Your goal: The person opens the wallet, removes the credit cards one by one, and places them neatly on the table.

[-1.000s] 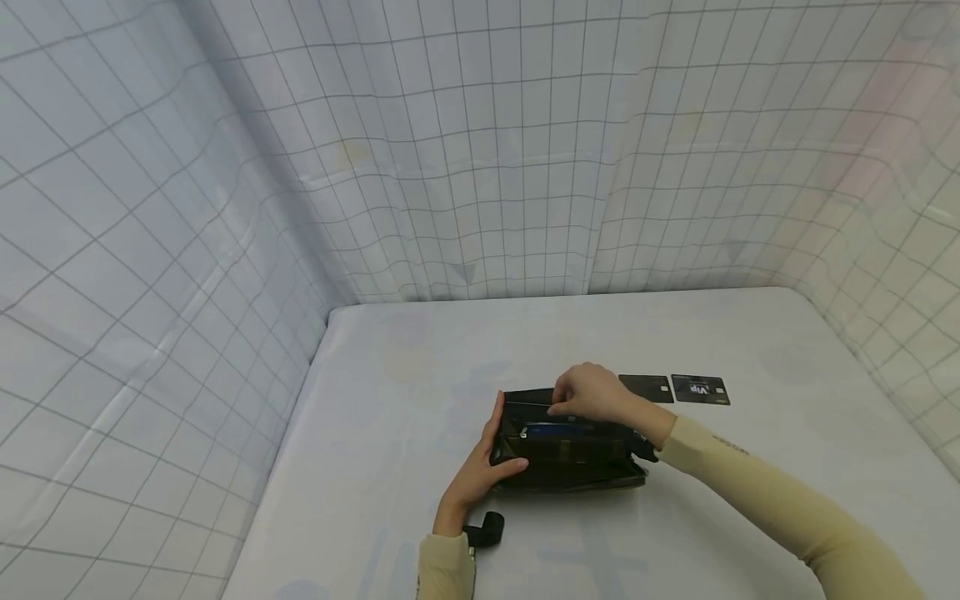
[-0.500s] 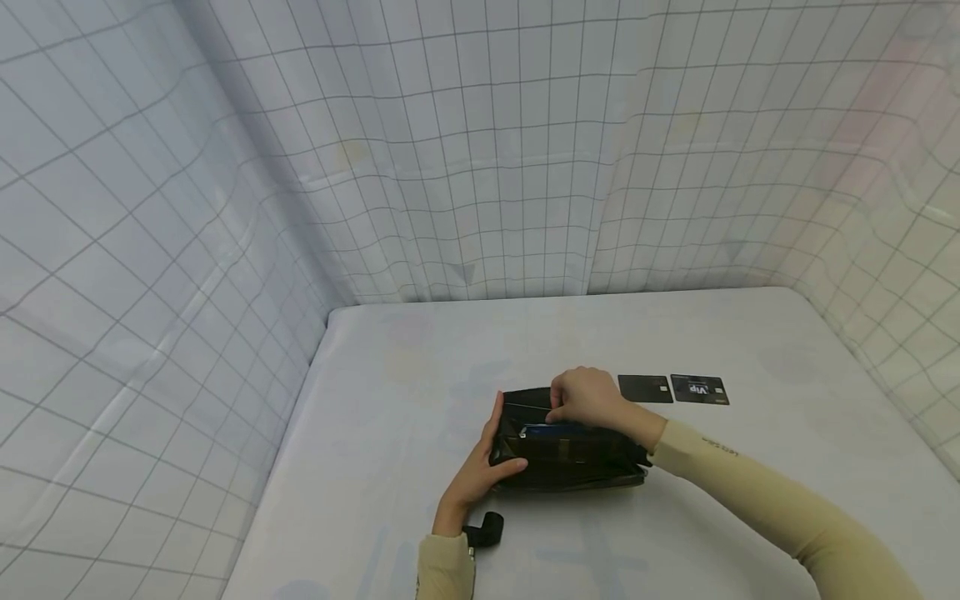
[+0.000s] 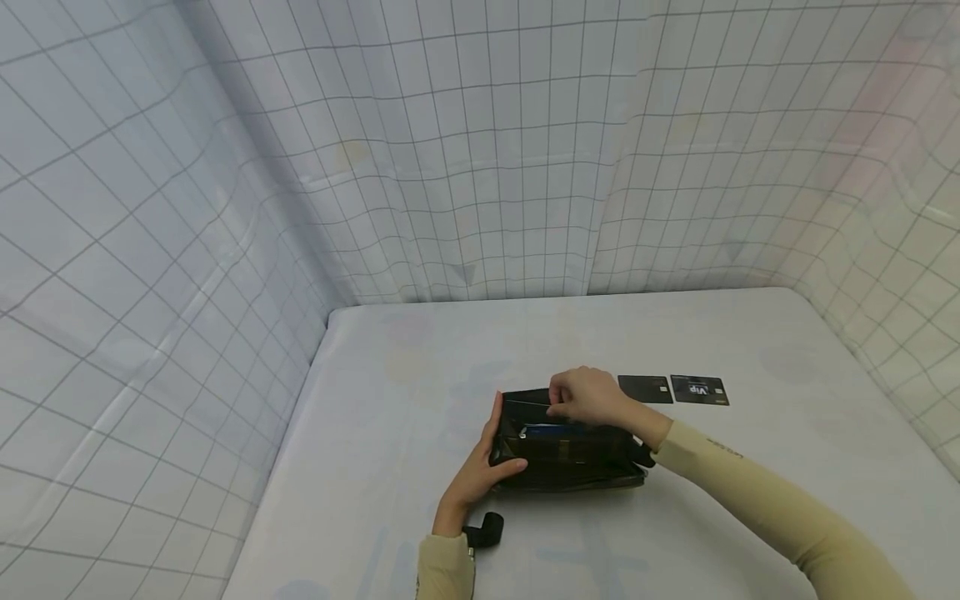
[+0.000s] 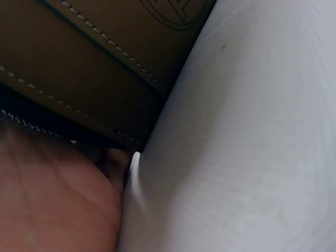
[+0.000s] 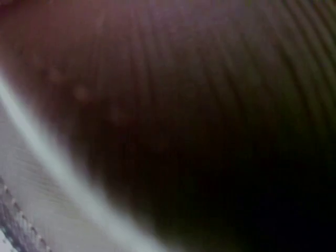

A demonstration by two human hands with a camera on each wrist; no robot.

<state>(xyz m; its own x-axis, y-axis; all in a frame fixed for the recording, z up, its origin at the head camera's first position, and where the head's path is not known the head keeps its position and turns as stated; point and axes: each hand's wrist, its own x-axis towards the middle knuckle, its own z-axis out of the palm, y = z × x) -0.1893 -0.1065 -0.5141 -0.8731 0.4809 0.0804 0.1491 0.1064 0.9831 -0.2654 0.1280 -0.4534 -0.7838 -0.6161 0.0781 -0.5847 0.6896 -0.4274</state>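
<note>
A dark long zip wallet (image 3: 562, 475) lies spread on the white table, a blue item (image 3: 551, 431) showing in its middle section. My left hand (image 3: 474, 477) grips its left end, thumb over the near inside edge and fingers along the outer side. In the left wrist view the wallet's brown stitched outside (image 4: 89, 68) and zip teeth meet my palm (image 4: 58, 194). My right hand (image 3: 592, 396) is bent over the far inner section, thumb and curled fingers at the pocket edge. What lies between those fingertips is hidden. Dark, blurred skin (image 5: 157, 63) fills most of the right wrist view.
Two dark cards lie side by side beyond my right hand: a plain one with a chip (image 3: 645, 389) and one marked "Vip" (image 3: 699, 390). A black wrist device (image 3: 486, 530) sits at my left wrist. Grid-patterned white curtains (image 3: 480, 167) enclose the table (image 3: 375, 433).
My right hand has shifted very slightly left and down at the wallet's far pocket, its forearm moving with it. The left hand, wallet and both cards stay in place.
</note>
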